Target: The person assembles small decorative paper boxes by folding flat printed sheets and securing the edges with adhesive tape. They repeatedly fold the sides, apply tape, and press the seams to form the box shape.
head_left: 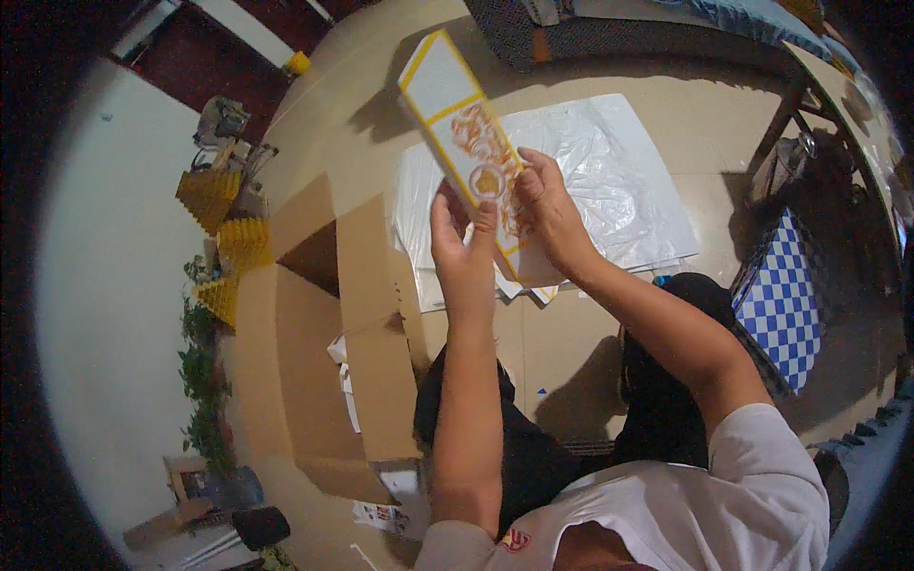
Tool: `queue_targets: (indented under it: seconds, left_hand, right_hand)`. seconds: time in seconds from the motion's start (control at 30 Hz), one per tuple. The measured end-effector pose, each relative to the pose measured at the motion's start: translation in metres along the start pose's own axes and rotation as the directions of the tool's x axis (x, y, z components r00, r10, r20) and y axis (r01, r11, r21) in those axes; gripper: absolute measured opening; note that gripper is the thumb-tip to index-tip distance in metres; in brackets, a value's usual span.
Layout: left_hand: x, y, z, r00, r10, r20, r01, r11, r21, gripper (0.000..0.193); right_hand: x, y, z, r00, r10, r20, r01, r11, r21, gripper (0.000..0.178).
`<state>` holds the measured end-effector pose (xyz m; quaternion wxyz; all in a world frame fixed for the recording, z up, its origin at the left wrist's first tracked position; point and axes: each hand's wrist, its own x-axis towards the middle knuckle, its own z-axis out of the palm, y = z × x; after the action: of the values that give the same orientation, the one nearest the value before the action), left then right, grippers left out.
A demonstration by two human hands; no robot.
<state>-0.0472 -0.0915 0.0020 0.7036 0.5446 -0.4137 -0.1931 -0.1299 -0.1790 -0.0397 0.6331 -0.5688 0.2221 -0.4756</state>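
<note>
A long white cardboard piece [443,88] with yellow borders and an orange printed pattern is held up in front of me, tilted with its far end to the left. It looks like a flat or folded carton; its underside is hidden. My left hand [463,238] grips its near left edge, thumb on the printed face. On the opposite edge my right hand [550,211] is closed round the piece. Below and beyond both hands lie white sheets [619,181] under crinkled clear plastic. Yellow-edged white pieces [545,294] poke out at their near edge.
A large open brown cardboard box [381,381] stands at my left, with white scraps [348,381] in it. Yellow stacked pieces [208,198] and a leafy plant [204,381] line the left wall. To my right are a blue-and-white checkered stack [783,309] and a table [843,86].
</note>
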Motion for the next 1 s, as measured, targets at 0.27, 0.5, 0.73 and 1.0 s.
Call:
queue_targets:
  seconds: [0.27, 0.5, 0.73, 1.0]
  left_hand:
    - [0.012, -0.004, -0.047, 0.981, -0.194, -0.014, 0.187, 0.961, -0.202, 0.023]
    - [0.000, 0.005, -0.035, 0.961, -0.234, 0.144, 0.256, 0.955, -0.153, 0.028]
    - [0.002, 0.014, -0.037, 0.947, -0.256, 0.191, 0.277, 0.956, -0.092, 0.033]
    - [0.000, 0.011, -0.041, 0.953, -0.246, 0.176, 0.241, 0.969, 0.054, 0.024]
  right_hand:
    - [-0.016, 0.001, 0.004, 0.977, -0.183, 0.108, 0.212, 0.858, -0.467, 0.065]
    - [0.016, -0.023, -0.019, 0.900, -0.365, 0.237, 0.431, 0.828, -0.360, 0.054]
    - [0.014, -0.023, -0.019, 0.954, -0.256, 0.157, 0.279, 0.949, -0.146, 0.052]
    - [0.012, -0.027, -0.025, 0.980, 0.068, 0.185, -0.083, 0.994, 0.071, 0.045]
